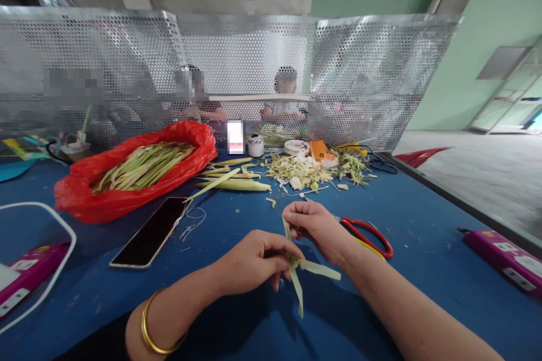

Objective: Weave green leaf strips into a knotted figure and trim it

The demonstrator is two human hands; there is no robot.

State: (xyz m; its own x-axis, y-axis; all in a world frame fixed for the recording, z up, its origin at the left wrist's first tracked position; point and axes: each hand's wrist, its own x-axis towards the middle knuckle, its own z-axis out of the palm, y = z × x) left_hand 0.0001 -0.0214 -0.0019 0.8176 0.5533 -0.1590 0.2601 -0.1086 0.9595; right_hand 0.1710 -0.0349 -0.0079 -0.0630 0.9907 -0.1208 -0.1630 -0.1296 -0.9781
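My left hand [259, 259] is closed in a pinch on the knotted middle of some pale green corn husk strips [319, 269]. Two loose ends stick out past its fingertips, one to the right and one downward. Just above, my right hand [312, 225] pinches another strip of the same piece, which runs up from the knot. Both hands hover over the blue table [228, 324]. Right of my right wrist lie scissors with red handles [372, 232], partly covered by the forearm. The fingers hide part of the knot.
A red plastic bag [78, 203] of husk strips stands at left, with a phone [148, 237] before it. Husks [237, 185] and a scrap pile [296, 170] lie beyond my hands. Purple power strips [502, 256] flank the table. People sit behind a perforated screen [245, 45].
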